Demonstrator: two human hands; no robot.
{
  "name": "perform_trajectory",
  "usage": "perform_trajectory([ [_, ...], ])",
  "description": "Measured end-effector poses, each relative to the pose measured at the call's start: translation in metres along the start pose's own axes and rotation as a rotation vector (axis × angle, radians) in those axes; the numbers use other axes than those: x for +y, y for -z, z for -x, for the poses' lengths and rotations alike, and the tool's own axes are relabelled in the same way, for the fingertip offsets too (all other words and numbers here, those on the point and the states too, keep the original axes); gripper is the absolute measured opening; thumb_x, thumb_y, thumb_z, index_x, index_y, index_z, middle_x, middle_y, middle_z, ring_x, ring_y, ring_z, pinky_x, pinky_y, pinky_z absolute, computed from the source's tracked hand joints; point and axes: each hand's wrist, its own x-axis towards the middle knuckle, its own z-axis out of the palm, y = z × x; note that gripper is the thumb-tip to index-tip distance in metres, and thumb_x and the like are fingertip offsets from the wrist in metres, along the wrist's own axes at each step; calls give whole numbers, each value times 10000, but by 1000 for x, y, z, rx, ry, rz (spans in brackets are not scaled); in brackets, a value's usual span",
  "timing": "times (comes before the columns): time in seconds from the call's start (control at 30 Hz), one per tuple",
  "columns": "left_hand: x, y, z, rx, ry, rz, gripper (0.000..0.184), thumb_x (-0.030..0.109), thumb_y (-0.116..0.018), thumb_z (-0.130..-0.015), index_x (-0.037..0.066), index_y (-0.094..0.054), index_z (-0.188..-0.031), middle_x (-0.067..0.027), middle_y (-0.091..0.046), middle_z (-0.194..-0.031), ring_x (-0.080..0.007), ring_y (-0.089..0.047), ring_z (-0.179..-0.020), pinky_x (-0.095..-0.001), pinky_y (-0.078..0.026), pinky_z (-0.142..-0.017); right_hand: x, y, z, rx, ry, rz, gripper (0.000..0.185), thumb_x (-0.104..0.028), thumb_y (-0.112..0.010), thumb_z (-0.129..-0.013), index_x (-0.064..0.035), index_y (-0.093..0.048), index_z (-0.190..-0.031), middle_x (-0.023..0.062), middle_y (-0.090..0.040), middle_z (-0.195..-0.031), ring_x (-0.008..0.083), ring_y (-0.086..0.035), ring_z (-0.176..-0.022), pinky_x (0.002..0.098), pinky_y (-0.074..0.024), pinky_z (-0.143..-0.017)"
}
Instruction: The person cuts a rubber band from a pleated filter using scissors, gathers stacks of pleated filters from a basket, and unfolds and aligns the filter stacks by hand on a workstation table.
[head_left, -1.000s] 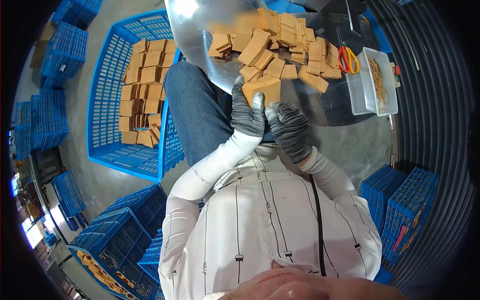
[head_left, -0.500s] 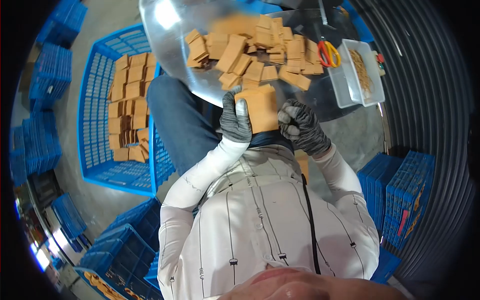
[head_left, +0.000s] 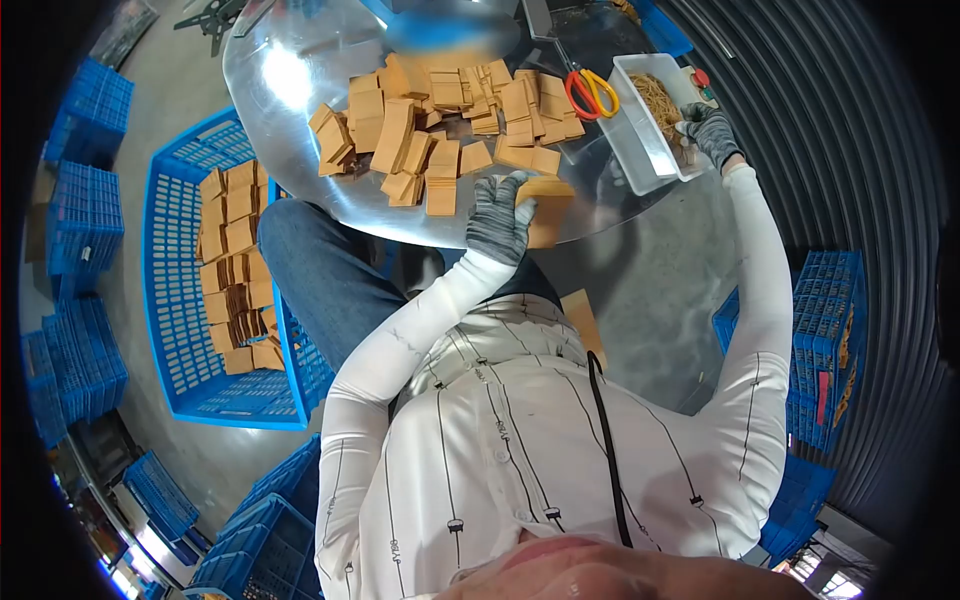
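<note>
My left hand, in a grey striped glove, grips a small stack of tan rectangular pieces at the near edge of the shiny metal table. My right hand, gloved the same way, reaches into the white plastic bin at the right, over a heap of thin tan bands. Its fingers are bent at the bands, and whether they hold any is too small to tell. Many loose tan pieces lie in a pile on the table beyond my left hand.
Red and yellow scissors lie between the pile and the bin. A blue basket with stacked tan pieces stands at the left. More blue crates are at the right, near a ribbed wall.
My right hand has left the stack and moved right and away to the bin of bands. My left hand keeps the stack. The camera view has shifted, so the table appears further left.
</note>
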Motion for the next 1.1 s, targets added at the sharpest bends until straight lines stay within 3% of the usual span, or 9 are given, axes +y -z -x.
perform_trajectory([
  [0.13, -1, -8, -11, 138, -98, -222, 380, 218, -603, -808, 64, -514, -1145, -216, -489, -1133, -380, -493, -1028, -427, -417, -868, 16, 11, -8, 287, 241, 645, 321, -198, -697, -751, -15, -602, -997, 100, -646, -828, 159, -616, -765, 312, -505, -685],
  [0.23, 3, -4, -11, 205, -220, -272, 367, 207, -595, -816, 41, -510, -1132, -209, -489, -1139, -368, -505, -1011, -403, -429, -856, -9, -16, 45, 478, 417, 528, 268, -185, -632, -811, -28, -601, -1026, 107, -651, -858, 208, -621, -823, 326, -488, -755],
  [0.33, 2, -2, -5, 210, -85, 12, 332, 191, -538, -871, 31, -462, -1152, -147, -526, -1002, -256, -534, -849, -335, -451, -747, -50, -85, 148, 22, 409, -186, 233, -84, -505, -892, -10, -559, -1106, 83, -581, -1066, 208, -561, -965, 345, -465, -849],
  [0.43, 16, 13, -12, 242, 143, 262, 298, 186, -446, -936, 21, -407, -1180, -62, -522, -878, -121, -483, -676, -249, -436, -658, -36, -154, 191, -126, 699, -244, 368, -160, -509, -906, 14, -427, -1220, 174, -528, -1144, 257, -533, -1048, 327, -467, -835],
  [0.5, 31, 27, -16, 266, 147, 317, 371, 283, -436, -945, 19, -393, -1202, -88, -517, -924, -135, -496, -742, -258, -435, -703, -64, -185, 219, 174, 964, 219, 363, -201, -523, -902, 20, -428, -1174, 196, -567, -1044, 291, -577, -974, 337, -488, -781],
  [0.57, 31, 33, -16, 290, 179, 360, 435, 358, -416, -944, 19, -388, -1215, -109, -511, -959, -149, -497, -793, -266, -428, -742, -83, -211, 227, 178, 602, -88, 364, -242, -541, -895, 19, -433, -1126, 202, -592, -957, 307, -613, -897, 354, -504, -735],
  [0.6, 32, 39, -18, 312, 194, 385, 469, 396, -405, -943, 19, -386, -1221, -120, -508, -977, -157, -498, -819, -270, -424, -761, -87, -221, 228, 224, 689, -191, 397, -299, -545, -891, 12, -416, -1102, 212, -601, -876, 329, -635, -786, 377, -511, -693],
  [0.93, -1, 68, -4, 343, 147, 278, 413, 378, -334, -966, 2, -487, -1042, -149, -568, -856, -235, -546, -737, -329, -452, -681, -100, -231, 246, -148, 869, -180, 697, -311, -495, -906, 85, -144, -1360, 324, -457, -1186, 383, -547, -1044, 393, -452, -855],
  [1.1, 3, 75, 4, 129, 365, 544, 510, 468, -282, -959, 6, -498, -960, -133, -581, -880, -219, -573, -794, -320, -464, -718, -83, -237, 248, -295, 973, -279, 815, -311, -538, -888, 72, -20, -1385, 325, -465, -1185, 400, -534, -1066, 392, -420, -910],
])
